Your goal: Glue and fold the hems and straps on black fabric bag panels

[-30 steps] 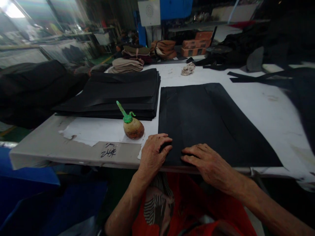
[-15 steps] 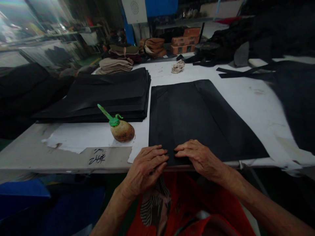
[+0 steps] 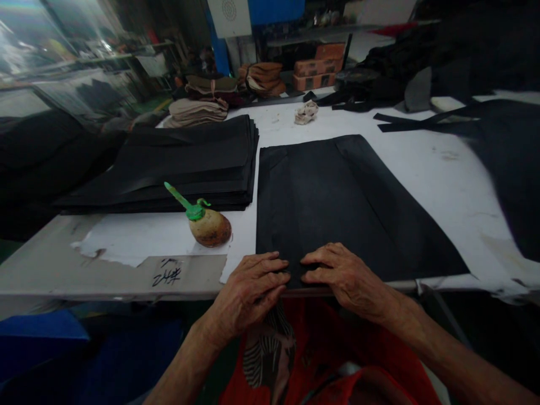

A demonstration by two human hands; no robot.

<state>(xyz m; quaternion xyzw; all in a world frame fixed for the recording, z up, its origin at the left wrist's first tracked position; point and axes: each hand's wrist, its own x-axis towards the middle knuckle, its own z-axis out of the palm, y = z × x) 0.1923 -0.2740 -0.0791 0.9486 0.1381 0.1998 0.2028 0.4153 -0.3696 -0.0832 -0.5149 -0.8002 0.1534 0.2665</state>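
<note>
A flat black sheet (image 3: pixel 329 197) lies on the white-covered table, its near edge along the table's front edge. On its near left corner rest the fingertips of my left hand (image 3: pixel 253 289), the fingers slightly bent and a little apart. My right hand (image 3: pixel 348 278) touches the same near edge a short way to the right, its fingers bent and spread. Between the two hands is a narrow gap with black material showing. Left of the sheet lies a round brown-and-cream bottle (image 3: pixel 211 227) with a green spout. The undersides of both hands are hidden.
A thick stack of black sheets (image 3: pixel 189 160) lies at the left. Behind are beige folded pieces (image 3: pixel 198 111), orange-brown blocks (image 3: pixel 316 73) and a crumpled pale scrap (image 3: pixel 306 112). More black material (image 3: pixel 514 163) covers the right side. Blue material (image 3: pixel 42 337) is below the table at left.
My right hand's fingers have spread apart slightly on the near edge. My left hand stays in nearly the same place. The view has shifted slightly.
</note>
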